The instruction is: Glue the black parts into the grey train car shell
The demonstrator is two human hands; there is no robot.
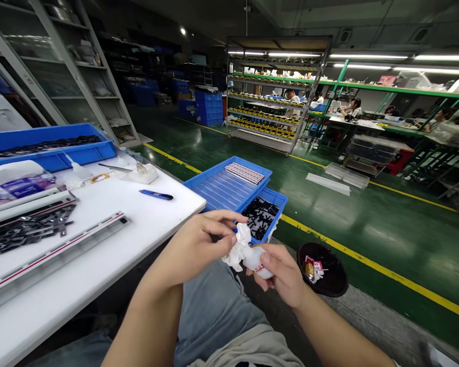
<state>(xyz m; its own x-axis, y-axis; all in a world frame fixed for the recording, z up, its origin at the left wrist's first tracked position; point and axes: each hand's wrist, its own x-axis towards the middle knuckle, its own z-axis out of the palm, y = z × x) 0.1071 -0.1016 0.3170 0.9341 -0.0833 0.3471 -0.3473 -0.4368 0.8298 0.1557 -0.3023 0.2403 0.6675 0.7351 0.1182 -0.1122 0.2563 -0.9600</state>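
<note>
Above my lap, my right hand [277,272] is wrapped round a small white plastic bottle [255,259] with red print on its side. The bottle lies tilted, its top end toward my left hand. My left hand [210,237] pinches a crumpled white tissue [237,250] between thumb and fingers. That tissue is pressed against the bottle's top, which it hides. Both hands are beyond the front edge of the white table [176,214], close to the blue trays.
A blue tray [199,178] with long clear strips rests over a blue bin [279,199] of black parts. On the table lie a blue utility knife [156,194], a long rail [57,251] and black parts [34,229]. A black waste bin [334,275] stands right.
</note>
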